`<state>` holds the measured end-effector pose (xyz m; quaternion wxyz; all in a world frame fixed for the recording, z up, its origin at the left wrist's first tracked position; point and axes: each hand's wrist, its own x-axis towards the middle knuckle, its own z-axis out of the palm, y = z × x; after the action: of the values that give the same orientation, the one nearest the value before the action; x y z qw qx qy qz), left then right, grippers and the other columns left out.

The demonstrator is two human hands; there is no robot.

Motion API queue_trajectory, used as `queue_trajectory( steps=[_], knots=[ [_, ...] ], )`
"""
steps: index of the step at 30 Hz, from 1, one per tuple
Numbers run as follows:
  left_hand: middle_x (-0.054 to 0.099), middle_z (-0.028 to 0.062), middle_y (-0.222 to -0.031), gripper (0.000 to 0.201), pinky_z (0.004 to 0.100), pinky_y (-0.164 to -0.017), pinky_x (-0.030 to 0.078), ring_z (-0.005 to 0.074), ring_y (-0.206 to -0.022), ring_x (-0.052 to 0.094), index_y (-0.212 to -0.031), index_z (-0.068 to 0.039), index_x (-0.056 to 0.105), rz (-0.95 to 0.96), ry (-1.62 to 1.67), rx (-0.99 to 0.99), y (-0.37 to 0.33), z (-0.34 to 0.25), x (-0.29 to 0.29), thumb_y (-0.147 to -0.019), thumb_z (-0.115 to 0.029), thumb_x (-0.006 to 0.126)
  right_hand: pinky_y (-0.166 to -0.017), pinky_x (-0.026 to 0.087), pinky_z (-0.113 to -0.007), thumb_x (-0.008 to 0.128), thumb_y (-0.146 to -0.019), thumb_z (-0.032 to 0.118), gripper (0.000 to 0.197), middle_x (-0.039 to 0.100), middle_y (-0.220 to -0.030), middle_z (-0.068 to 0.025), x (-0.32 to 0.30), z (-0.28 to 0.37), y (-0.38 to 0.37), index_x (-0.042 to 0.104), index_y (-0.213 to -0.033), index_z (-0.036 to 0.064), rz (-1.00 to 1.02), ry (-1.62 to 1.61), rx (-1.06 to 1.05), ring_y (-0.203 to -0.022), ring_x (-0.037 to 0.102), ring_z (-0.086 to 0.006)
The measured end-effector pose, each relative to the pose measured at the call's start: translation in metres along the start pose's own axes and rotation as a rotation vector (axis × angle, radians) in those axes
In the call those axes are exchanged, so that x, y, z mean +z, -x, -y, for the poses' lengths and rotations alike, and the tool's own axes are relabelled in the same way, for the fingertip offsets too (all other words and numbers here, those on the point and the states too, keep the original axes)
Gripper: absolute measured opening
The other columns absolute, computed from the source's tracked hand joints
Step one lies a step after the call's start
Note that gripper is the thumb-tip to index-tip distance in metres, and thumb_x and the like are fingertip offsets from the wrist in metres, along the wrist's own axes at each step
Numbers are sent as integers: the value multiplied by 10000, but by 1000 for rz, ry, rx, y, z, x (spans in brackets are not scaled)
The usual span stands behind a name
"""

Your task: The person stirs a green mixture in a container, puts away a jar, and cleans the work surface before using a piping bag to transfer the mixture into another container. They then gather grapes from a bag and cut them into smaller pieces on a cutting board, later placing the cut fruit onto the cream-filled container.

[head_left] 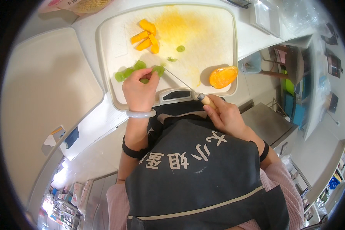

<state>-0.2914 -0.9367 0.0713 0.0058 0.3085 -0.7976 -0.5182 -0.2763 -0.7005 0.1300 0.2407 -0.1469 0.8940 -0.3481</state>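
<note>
Green piece: the green piece (158,71) sits on the cutting board (209,46), left of its middle, at the person's left fingertips.
Left grip: the left hand (138,90) has thumb and fingers pinched together on the green piece.
Knife: the knife (183,83) slants up and left, its tip just beside the green piece; contact cannot be told.
Right grip: the right hand (228,115) is clamped around the wooden handle (207,100).
Green row: other green chunks (128,72) lie to the left, partly hidden by the left hand.
Loose bits: a small green disc (180,48) and a green scrap (172,59) lie farther up.
Orange fruit: orange strips (142,36) cluster at the upper left; an orange half (223,77) rests near the right edge.
Support: the cutting board lies on a white worktop (89,32).
Wearer: dark apron (195,165), pale bangle (141,114) on the left wrist.
</note>
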Motion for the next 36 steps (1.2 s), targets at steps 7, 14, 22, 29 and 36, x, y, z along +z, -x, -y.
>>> queue_trajectory(
  steps=[7, 14, 22, 29, 36],
  knots=[
    [657, 107, -694, 213, 271, -637, 481, 186, -629, 624, -831, 25, 674, 6, 10, -4, -2, 1, 0, -710, -149, 686, -525, 490, -419, 599, -863, 259, 283, 620, -710, -188, 2, 4, -2, 556, -1033, 38, -31, 163, -78, -601, 610, -356],
    [654, 98, -687, 199, 273, -632, 480, 185, -622, 618, -829, 19, 675, 8, -11, -5, -2, -2, 0, -703, -135, 684, -562, 487, -394, 556, -898, 286, 300, 622, -694, -185, -6, 13, -5, 564, -1059, 33, 145, -133, 195, -621, 621, -342],
    [653, 57, -727, 203, 200, -424, 436, 89, -554, 608, -914, 20, 671, 48, -44, 30, -2, 1, -2, -779, -131, 673, -568, 484, -369, 553, -909, 255, 283, 613, -667, -180, -8, 6, -5, 561, -1073, 24, 122, -186, 311, -615, 631, -313],
    [659, 97, -692, 222, 266, -630, 481, 179, -628, 624, -842, 25, 675, 22, 4, -23, -2, -7, -1, -694, -141, 687, -519, 493, -390, 587, -879, 256, 301, 617, -700, -170, 11, 1, -3, 535, -1074, 33, -12, 56, -69, -574, 617, -320],
    [661, 107, -695, 243, 276, -644, 489, 194, -633, 632, -824, 29, 676, 21, -26, -21, -4, -6, -1, -690, -172, 686, -473, 494, -379, 599, -864, 263, 328, 619, -732, -158, 18, 1, -8, 508, -1094, 48, -75, 326, -128, -542, 609, -312]
  ],
)
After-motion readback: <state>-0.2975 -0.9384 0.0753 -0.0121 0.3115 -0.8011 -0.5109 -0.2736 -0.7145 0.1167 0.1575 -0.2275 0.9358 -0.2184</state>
